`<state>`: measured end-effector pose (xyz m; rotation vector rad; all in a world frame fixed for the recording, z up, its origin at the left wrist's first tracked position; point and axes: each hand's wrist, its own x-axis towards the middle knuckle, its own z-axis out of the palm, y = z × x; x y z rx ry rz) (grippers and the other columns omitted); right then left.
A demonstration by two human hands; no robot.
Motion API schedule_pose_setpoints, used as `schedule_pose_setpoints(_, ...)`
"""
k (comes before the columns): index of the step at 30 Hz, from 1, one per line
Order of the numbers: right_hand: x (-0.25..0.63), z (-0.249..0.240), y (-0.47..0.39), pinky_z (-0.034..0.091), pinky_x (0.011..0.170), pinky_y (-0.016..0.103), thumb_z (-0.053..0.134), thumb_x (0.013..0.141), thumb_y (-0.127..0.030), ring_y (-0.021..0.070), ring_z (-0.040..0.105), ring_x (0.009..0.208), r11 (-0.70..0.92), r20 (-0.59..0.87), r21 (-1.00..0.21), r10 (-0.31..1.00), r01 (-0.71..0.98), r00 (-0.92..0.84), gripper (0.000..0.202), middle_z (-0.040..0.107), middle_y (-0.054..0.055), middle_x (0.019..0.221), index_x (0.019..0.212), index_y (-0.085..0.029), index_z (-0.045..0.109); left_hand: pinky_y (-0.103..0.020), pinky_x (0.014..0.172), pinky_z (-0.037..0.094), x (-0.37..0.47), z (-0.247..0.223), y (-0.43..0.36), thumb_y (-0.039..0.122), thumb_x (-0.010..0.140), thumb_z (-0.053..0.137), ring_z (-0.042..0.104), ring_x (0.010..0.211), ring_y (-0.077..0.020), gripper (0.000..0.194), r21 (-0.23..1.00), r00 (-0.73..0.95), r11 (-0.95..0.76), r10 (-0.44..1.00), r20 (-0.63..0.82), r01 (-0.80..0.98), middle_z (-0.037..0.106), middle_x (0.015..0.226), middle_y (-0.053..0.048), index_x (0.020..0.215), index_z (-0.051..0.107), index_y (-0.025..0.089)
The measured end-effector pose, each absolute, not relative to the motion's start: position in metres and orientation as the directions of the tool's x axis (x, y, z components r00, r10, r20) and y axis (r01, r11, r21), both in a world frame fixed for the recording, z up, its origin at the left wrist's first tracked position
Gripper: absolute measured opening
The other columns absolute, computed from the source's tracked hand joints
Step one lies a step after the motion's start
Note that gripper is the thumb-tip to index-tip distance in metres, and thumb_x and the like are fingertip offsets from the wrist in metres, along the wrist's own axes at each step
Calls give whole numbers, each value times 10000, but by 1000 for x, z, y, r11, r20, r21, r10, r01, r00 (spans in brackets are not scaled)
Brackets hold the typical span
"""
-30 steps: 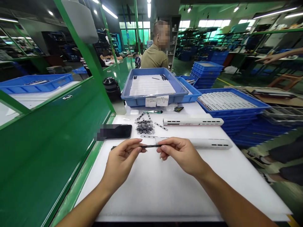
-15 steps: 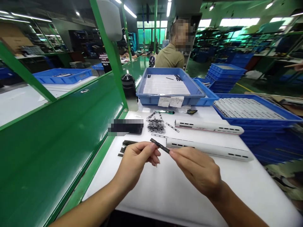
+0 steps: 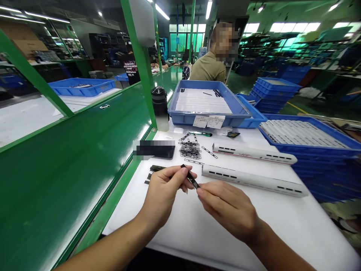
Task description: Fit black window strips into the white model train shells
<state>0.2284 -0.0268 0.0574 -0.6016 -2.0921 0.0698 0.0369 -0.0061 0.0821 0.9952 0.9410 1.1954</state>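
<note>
pinching one end of a small black strip [image 3: 192, 178], left hand [image 3: 166, 188] has thumb and fingertips closed on its upper end. right hand [image 3: 232, 210] has thumb and index clamped on the lower end, other fingers curled in behind. strip is held up between the two hands, slanting down to the right, above the white tabletop [image 3: 197, 233]. just behind the left hand: a few more black strips [image 3: 157, 168] lying on the table, partly hidden by it. just beyond the fingers: one thin black frame [image 3: 194, 162] flat, then a messy pile of black frames [image 3: 190, 150], another single one angled at its right. to the right, near white train-body shell [image 3: 254, 181] with dark window slots, lying lengthwise; far train-body shell [image 3: 254, 153] behind it, has a red stripe. left of the pile, dark phone [image 3: 168, 152], partly pixelated. behind the pile, green pen-like tool [image 3: 200, 134]. further back, dark-topped bottle [image 3: 160, 109] by a green post, blue tray [image 3: 183, 119] with white pieces and black strips inside, paper labels on front. right, blue crate [image 3: 313, 148] of white shells. beyond the tray, person in olive shirt [image 3: 209, 67].
</note>
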Motion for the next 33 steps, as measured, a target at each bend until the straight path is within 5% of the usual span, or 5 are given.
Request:
schedule_pose_setpoints(3, 224, 56, -26, 588, 748, 331, 736, 816, -101, 182, 675, 838, 742, 685, -581, 668, 334, -292, 404, 722, 65, 947, 1192, -180, 614, -240, 635, 495, 36, 81, -7, 349, 879, 699, 610, 675, -129, 233, 973, 138, 61, 990, -30, -222, 734, 774, -65, 801, 779, 144)
schedule_pose_setpoints(5, 222, 57, -26, 583, 695, 299, 695, 884, -215, 158, 668, 756, 536, 488, -805, 842, 255, -231, 286, 719, 41, 878, 1161, -195, 628, -250, 647, 512, 37, 81, -10, 349, 877, 702, 625, 681, -140, 234, 982, 163, 54, 986, -24, -179, 735, 746, -64, 798, 782, 144)
schedule_pose_setpoints(8, 220, 59, -25, 550, 620, 244, 586, 973, -297, 126, 641, 670, 293, 230, -944, 913, 152, -336, 165, 697, 26, 767, 944, -183, 701, -274, 650, 553, 40, 84, -14, 321, 880, 698, 653, 655, -156, 208, 983, 227, 61, 974, -21, -173, 726, 685, -44, 791, 782, 153)
schedule_pose_setpoints(22, 219, 67, -31, 475, 565, 222, 589, 955, -219, 107, 611, 564, 447, 357, -845, 880, 293, -314, 256, 675, 2, 642, 719, -172, 677, -261, 666, 614, 41, 78, -20, 262, 894, 688, 703, 665, -145, 132, 977, 224, -16, 973, 64, -213, 789, 815, -45, 962, 785, 202)
schedule_pose_setpoints(33, 219, 68, -32, 430, 586, 238, 564, 952, -186, 112, 583, 570, 567, 462, -763, 814, 311, -352, 210, 666, 10, 656, 785, -179, 690, -219, 631, 602, 40, 74, -23, 258, 895, 685, 684, 627, -128, 109, 981, 184, -88, 976, 120, -172, 778, 786, -28, 890, 788, 222)
